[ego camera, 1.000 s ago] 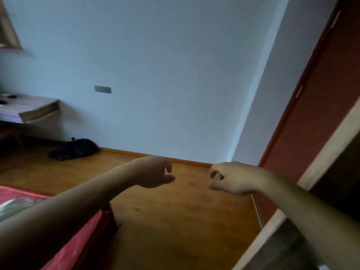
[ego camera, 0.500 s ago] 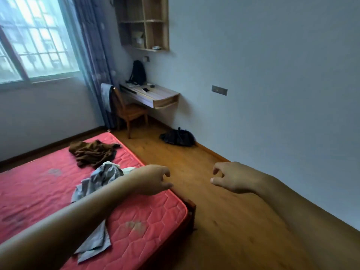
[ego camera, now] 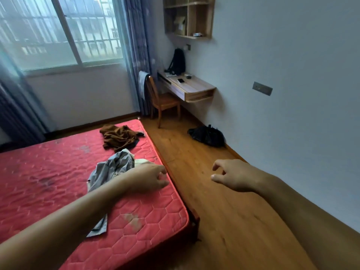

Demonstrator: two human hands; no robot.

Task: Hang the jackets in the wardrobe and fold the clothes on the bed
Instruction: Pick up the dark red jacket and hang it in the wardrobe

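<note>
A red quilted bed fills the lower left. A crumpled brown garment lies near its far right corner. Closer to me lies a grey garment with a pale piece under it, partly hidden by my left forearm. My left hand hovers over the bed's right edge beside the grey garment, fingers loosely curled, holding nothing. Out over the wooden floor, my right hand hangs with relaxed curled fingers and is empty. The wardrobe is out of view.
A wooden chair with cloth over its back stands at a wall desk carrying a black backpack. A black bag lies on the floor by the right wall. Floor runs between bed and wall. Window and curtains at the back.
My view has swung left from the door and wall to the bed, window and desk. Both hands stay raised and empty, now nearer the bed's edge.
</note>
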